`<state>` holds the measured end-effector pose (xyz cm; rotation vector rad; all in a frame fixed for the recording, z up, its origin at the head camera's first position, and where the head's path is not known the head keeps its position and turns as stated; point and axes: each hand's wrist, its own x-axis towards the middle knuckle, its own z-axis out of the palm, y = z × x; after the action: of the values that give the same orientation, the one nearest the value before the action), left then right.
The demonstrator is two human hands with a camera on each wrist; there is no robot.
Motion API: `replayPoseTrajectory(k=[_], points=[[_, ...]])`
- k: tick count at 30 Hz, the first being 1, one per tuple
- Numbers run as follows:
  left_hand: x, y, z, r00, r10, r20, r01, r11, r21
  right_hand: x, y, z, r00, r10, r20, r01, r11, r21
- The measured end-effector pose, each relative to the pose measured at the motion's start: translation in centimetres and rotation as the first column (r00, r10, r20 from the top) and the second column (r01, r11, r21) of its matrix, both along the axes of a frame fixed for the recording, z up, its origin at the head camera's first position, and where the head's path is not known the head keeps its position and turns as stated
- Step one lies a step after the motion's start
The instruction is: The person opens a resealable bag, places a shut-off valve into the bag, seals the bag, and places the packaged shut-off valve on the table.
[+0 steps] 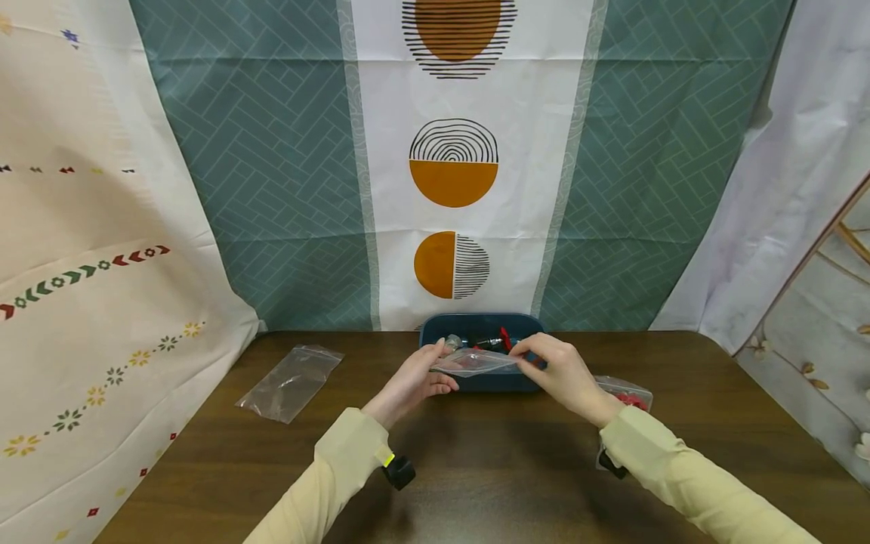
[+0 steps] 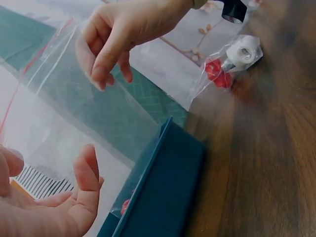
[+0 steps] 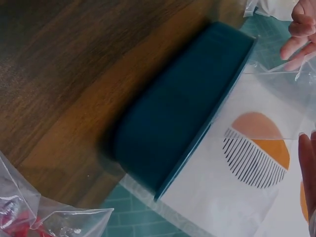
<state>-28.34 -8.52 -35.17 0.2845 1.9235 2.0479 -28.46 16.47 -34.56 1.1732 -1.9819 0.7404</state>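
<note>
A clear zip-lock bag point(image 1: 476, 362) with a red line along its top is stretched between both hands, above the front of a dark blue bin point(image 1: 469, 381). My left hand point(image 1: 418, 380) holds the bag's left side between thumb and fingers. At the opposite side, my right hand point(image 1: 559, 372) pinches the bag's edge with thumb and fingertips. Through and behind the bag, the bin shows red, black and clear parts point(image 1: 492, 343). In the right wrist view, the right hand point(image 3: 308, 173) shows only at the frame's edge.
Another clear bag point(image 1: 288, 383) lies flat on the table's left side. A filled bag point(image 2: 232, 61) with red and white parts lies on the right, partly under the right forearm. Patterned cloth point(image 1: 272, 151) hangs behind the brown table point(image 1: 476, 483).
</note>
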Motion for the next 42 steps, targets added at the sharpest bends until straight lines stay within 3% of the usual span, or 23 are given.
replayPoseTrajectory(k=[6,11,19,25,32,37,42], points=[[0.3,-0.2,0.5,0.998,0.049,-0.042,-0.047,0.998,0.028,-0.3,0.1,0.0,0.999,-0.038,0.009,0.038,0.999,-0.022],[0.7,-0.2,1.1,0.993,0.093,-0.075,-0.085,0.992,0.098,-0.2,0.2,0.3,0.998,-0.065,0.012,0.066,0.996,-0.065],[1.1,0.0,2.2,0.991,0.093,-0.100,-0.076,0.985,0.158,-0.1,0.1,0.5,0.995,-0.073,0.061,0.080,0.990,-0.118],[1.9,0.3,3.1,0.989,0.104,-0.109,-0.088,0.986,0.145,0.1,-0.1,0.6,0.995,-0.059,0.083,0.071,0.987,-0.141],[3.4,1.2,4.2,0.995,0.009,-0.101,-0.003,0.998,0.065,0.6,-0.8,0.5,0.995,-0.004,0.101,0.020,0.988,-0.154],[3.8,1.6,3.9,0.994,-0.049,-0.099,0.051,0.999,0.015,0.8,-1.2,0.0,0.994,0.025,0.107,-0.010,0.990,-0.138],[3.9,1.9,3.2,0.993,-0.057,-0.104,0.062,0.997,0.040,1.1,-1.4,-0.5,0.991,0.035,0.129,-0.020,0.993,-0.118]])
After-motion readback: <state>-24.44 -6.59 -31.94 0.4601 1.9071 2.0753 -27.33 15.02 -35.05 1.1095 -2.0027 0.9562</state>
